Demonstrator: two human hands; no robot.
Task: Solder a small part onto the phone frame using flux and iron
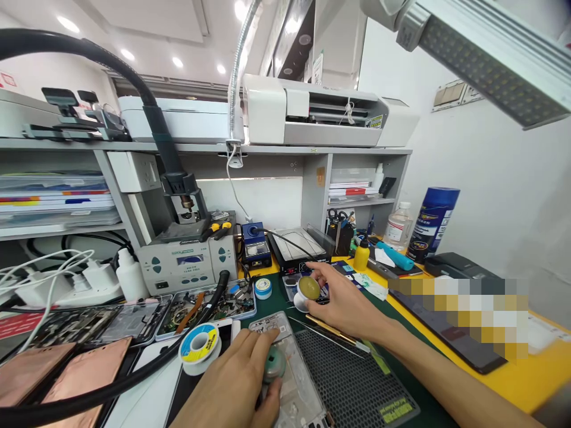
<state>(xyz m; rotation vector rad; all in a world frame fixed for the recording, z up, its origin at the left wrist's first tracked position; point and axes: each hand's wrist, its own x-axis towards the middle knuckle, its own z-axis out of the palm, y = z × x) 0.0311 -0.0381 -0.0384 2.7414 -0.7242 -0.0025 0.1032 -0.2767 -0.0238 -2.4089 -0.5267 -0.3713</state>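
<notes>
At the near left, a solder wire spool (200, 348) stands beside a black hose (216, 300). The left hand (238, 368) curls its fingers and thumb around a green round piece (273, 364) over an opened phone housing (289, 368). Farther right, the right hand (341, 300) pinches a small amber-faced jar (308, 289), tilted, beyond the tweezers (328, 337) and black mat (352, 374).

If the jar is open, a loose pinch or more tilt could spill its contents; a slip of the left fingers could drop the green piece onto exposed phone parts.

The left hand hides part of the housing and the green piece's edge. Both forearms are cut off; pixelation covers part of a dark tablet (450, 327) at right.
</notes>
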